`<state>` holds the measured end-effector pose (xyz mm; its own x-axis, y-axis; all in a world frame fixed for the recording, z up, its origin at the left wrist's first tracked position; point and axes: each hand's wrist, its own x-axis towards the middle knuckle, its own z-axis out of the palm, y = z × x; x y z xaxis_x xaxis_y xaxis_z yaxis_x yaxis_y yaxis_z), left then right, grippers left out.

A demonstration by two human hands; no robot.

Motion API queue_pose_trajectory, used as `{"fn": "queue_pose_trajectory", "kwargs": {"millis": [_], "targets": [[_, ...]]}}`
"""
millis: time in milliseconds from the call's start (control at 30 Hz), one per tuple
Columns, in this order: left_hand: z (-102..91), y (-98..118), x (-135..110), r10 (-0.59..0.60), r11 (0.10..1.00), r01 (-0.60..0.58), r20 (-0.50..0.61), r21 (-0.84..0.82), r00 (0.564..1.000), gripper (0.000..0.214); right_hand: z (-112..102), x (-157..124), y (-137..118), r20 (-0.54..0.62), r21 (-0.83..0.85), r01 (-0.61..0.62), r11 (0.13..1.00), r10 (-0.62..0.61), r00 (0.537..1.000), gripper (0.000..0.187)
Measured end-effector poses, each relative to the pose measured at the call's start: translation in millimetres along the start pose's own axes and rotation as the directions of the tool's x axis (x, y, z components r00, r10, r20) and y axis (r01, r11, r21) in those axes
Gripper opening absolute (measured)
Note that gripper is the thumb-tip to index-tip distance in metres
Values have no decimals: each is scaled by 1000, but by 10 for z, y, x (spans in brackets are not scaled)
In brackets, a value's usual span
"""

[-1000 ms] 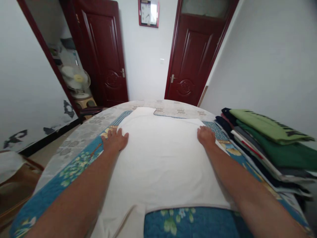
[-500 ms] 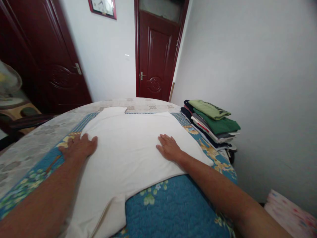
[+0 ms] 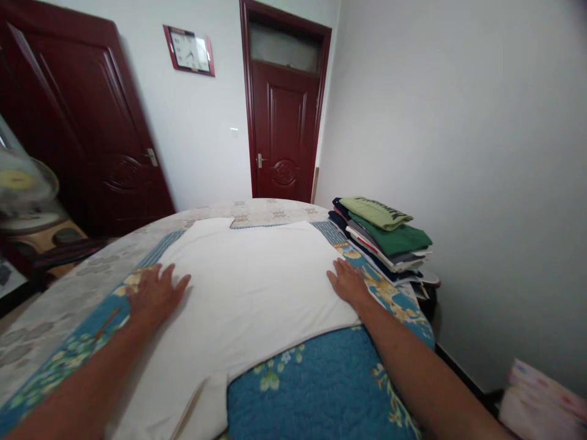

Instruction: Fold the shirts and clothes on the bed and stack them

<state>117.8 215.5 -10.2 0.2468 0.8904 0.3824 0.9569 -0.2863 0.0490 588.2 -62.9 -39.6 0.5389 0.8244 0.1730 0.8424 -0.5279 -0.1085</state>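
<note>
A white garment lies spread flat on a bed with a blue floral quilt. My left hand rests flat on the garment's left edge, fingers spread. Flat as well, my right hand presses on the garment's right edge. Neither hand holds anything.
A stack of folded clothes, green ones on top, sits on the bed's right side by the grey wall. Two dark red doors and a wall clock stand beyond the bed. A fan is at the left, folded fabric at the lower right.
My right hand slid outward from the garment's middle to its right edge. The left hand stayed at the left edge. The camera view shifted, showing more of the far wall.
</note>
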Motion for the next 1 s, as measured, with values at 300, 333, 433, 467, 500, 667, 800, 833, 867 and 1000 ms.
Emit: {"fn": "queue_pose_trajectory", "kwargs": {"millis": [300, 333, 433, 467, 500, 667, 800, 833, 867, 1000], "targets": [[-94, 609, -1167, 514, 845, -486, 85, -221, 854, 59, 102, 36, 26, -22, -16, -5, 1000, 5, 1000, 62], [-109, 611, -1225, 521, 840, -493, 86, -224, 849, 58, 106, 35, 27, -22, -17, -4, 1000, 4, 1000, 61], [-165, 567, -1277, 514, 844, -487, 81, -224, 854, 58, 130, 34, 25, -39, -21, 0, 1000, -1, 999, 60], [-182, 553, -1273, 512, 846, -484, 84, -224, 855, 58, 141, 33, 24, -45, -22, 1, 1000, -2, 999, 59], [-198, 545, -1266, 511, 847, -482, 91, -224, 855, 58, 152, 32, 23, -50, -22, 2, 1000, -3, 999, 59], [-243, 573, -1275, 495, 857, -463, 115, -225, 861, 57, 154, 10, 38, -51, -29, 2, 1000, -3, 999, 59], [-253, 588, -1302, 505, 848, -477, 81, -230, 859, 56, 31, -7, -42, -82, -39, -11, 999, 8, 997, 59], [-255, 588, -1304, 506, 847, -479, 73, -229, 859, 56, -8, -19, -118, -114, -41, -3, 999, -2, 993, 59], [-258, 588, -1306, 504, 848, -479, 67, -228, 861, 56, -42, -41, -227, -150, -39, 23, 999, -28, 988, 58], [-288, 598, -1309, 499, 851, -472, 73, -228, 864, 56, -64, -296, -948, -209, 70, 303, 950, -283, 936, 57]]}}
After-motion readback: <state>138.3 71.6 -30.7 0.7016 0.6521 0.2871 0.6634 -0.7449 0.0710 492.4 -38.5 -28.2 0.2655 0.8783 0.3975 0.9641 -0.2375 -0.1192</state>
